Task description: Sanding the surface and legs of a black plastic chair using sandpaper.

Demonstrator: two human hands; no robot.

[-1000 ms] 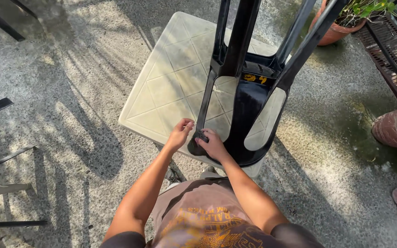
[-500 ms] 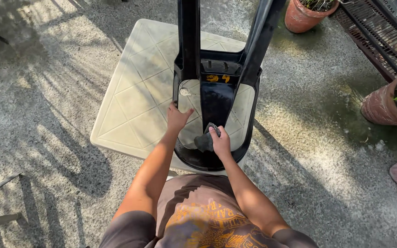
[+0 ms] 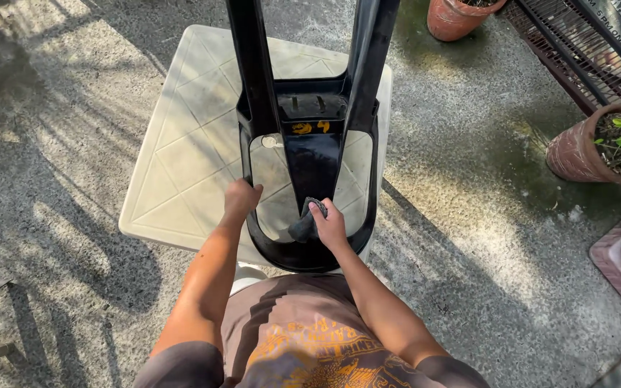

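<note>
Cream worktop [image 3: 181, 151] on sunlit concrete, carrying upturned black chair [image 3: 310, 144], legs up toward camera. Left hand [image 3: 241, 200], grip clamped on chair's frame at left edge. Right hand [image 3: 330, 224], grip closed around dark cloth [image 3: 304, 224], pressed against chair's central slat. Clay pots [image 3: 583, 152] well apart at right.

chair [image 3: 310, 158]: upside down on the table [image 3: 181, 158], backrest over the table's near edge, legs rising toward the camera.
left hand [image 3: 241, 200]: on the chair's left backrest rail, above the table's near edge.
right hand [image 3: 330, 224]: on the backrest's centre slat, pressing a cloth [image 3: 303, 226].
flowerpots [image 3: 583, 151]: on the ground, right of the table.
</note>
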